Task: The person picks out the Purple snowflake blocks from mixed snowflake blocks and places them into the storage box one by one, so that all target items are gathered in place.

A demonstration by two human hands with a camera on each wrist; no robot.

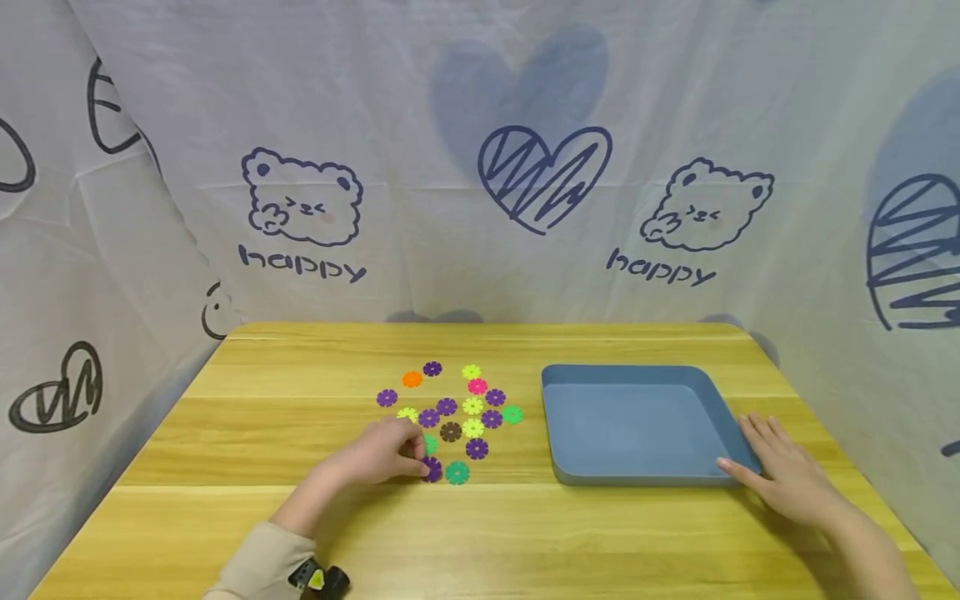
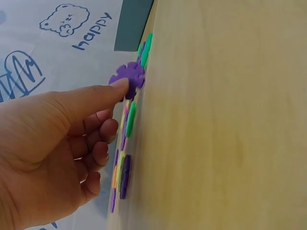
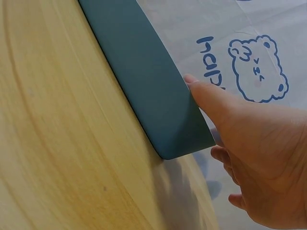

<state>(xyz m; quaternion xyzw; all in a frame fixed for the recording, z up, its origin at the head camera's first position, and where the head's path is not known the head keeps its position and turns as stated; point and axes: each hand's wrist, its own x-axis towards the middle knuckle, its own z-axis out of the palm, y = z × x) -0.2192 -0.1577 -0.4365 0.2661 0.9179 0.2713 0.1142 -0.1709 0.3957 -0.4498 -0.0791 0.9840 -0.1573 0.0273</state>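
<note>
Several small flower-shaped discs point(image 1: 472, 406) in purple, yellow, green, pink, orange and brown lie in a cluster on the wooden table point(image 1: 262, 417). My left hand point(image 1: 420, 462) is at the cluster's near edge, and its thumb and curled fingers pinch a purple disc point(image 1: 432, 468). In the left wrist view that purple disc point(image 2: 128, 76) stands tilted off the table at the thumb tip of my left hand point(image 2: 120, 88). A teal disc point(image 1: 457, 473) lies just to its right. My right hand point(image 1: 757, 454) rests with straight fingers at the near right corner of an empty blue tray point(image 1: 637, 479), thumb against its wall point(image 3: 144, 72).
A printed cloth backdrop point(image 1: 480, 167) with bears and hearts closes in the table at the back and on both sides. A small black device point(image 1: 318, 579) is strapped at my left wrist. Bare wood point(image 1: 525, 542) runs along the near edge.
</note>
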